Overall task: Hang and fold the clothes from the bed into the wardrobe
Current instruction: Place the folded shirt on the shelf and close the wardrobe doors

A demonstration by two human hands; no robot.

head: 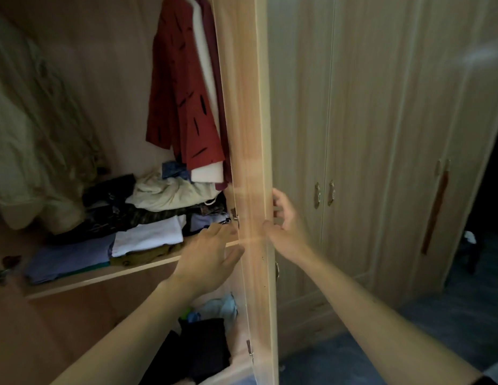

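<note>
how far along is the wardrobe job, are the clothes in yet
Looks mostly done: a red shirt hangs inside and folded clothes sit stacked on the shelf. In hand: the left hand and right hand are both at the open door. The bed is out of view, so what is left is unknown.

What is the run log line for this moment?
left hand: open, at shelf | right hand: on door edge | red shirt: hung

A home bedroom, dimly lit, judging by the tall pale-wood wardrobe [353, 134] that fills the view. Inside its open left bay a red shirt [181, 101] hangs above a shelf [103, 276] piled with folded and crumpled clothes [147, 234]. Right of the open door [250, 162], more closed doors carry small metal handles [324, 193].
</note>
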